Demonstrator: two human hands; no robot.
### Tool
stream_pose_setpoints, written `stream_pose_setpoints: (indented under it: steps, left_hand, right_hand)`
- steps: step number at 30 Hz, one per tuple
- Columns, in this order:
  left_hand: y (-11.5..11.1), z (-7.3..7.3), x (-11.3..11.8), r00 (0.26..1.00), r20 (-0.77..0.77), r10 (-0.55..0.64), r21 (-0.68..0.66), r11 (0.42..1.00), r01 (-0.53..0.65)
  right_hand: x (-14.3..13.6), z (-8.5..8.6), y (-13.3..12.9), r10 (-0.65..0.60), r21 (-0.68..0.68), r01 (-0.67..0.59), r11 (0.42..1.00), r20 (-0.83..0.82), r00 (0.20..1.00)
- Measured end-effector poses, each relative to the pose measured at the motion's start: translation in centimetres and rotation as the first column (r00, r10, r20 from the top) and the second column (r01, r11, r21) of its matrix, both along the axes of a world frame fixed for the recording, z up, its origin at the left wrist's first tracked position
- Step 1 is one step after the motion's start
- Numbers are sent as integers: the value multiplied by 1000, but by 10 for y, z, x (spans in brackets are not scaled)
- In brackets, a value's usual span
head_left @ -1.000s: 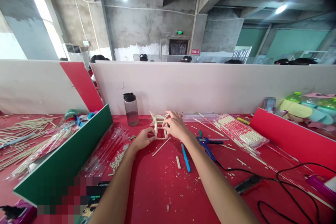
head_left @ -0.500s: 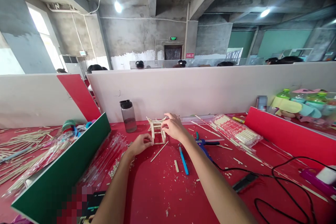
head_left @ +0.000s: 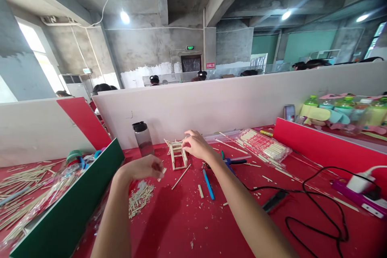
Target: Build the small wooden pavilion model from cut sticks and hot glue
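Observation:
A small frame built of thin wooden sticks stands on the red table near the back panel. My right hand is closed at its upper right side, fingers bent against the sticks. Left of the frame and apart from it, my left hand is raised, its fingers pinched on a small pale piece, blurred by motion. Beneath that hand lies a pile of short stick bits. One loose stick rests in front of the frame.
A dark-lidded bottle stands at back left. A blue pen and a blue glue gun lie around my right forearm. Bagged sticks, a black cable and a power strip are rightward. A green divider borders the left.
My left hand has left the stick frame, moving left and lifting over the pile of bits. My right hand stays at the frame. The view has shifted a little to the right.

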State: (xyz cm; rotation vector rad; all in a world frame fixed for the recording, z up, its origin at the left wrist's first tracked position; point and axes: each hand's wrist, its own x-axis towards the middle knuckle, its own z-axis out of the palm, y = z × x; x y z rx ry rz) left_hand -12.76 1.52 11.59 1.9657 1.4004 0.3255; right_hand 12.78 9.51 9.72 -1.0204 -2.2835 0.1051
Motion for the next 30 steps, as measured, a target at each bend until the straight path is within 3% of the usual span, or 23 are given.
stream_pose_setpoints:
  steps: [2, 4, 6, 9, 13, 15, 17, 20, 24, 30]
  left_hand:
    - [-12, 18, 18, 999, -30, -14, 85, 996, 16]
    - [-21, 22, 37, 999, -34, 32, 185, 982, -25]
    - [-25, 10, 51, 998, 32, 48, 229, 972, -54]
    - [-25, -22, 64, 973, 206, 105, 202, 968, -147]
    - [-24, -55, 77, 941, 308, 142, 93, 979, -179]
    - [-25, -62, 83, 928, 344, 146, 52, 983, -173]
    - [-26, -66, 88, 904, 401, 152, 14, 985, -172]
    - [-25, -71, 92, 854, 491, 173, -40, 983, -177]
    - [-21, -81, 93, 801, 567, 192, -53, 979, -197]
    - [-16, -93, 96, 776, 598, 202, -40, 974, -223]
  right_hand:
    - [6, 10, -6, 20, 4, -20, 1000, -19, 1000]
    - [14, 21, -13, 43, 13, -42, 999, -46, 998]
    - [25, 29, -24, 73, 16, -72, 997, -70, 995]
    - [44, 29, -45, 71, -66, -76, 995, -64, 995]
    - [62, 0, -75, 63, -247, -79, 966, -71, 995]
    - [64, -22, -83, 68, -364, -112, 925, -130, 989]
    - [60, -43, -85, 21, -425, -102, 899, -191, 981]
    - [51, -66, -80, 49, -501, -177, 847, -259, 965]
    - [42, -77, -72, 83, -503, -277, 819, -374, 924]
    - [37, -74, -77, 60, -474, -304, 827, -462, 885]
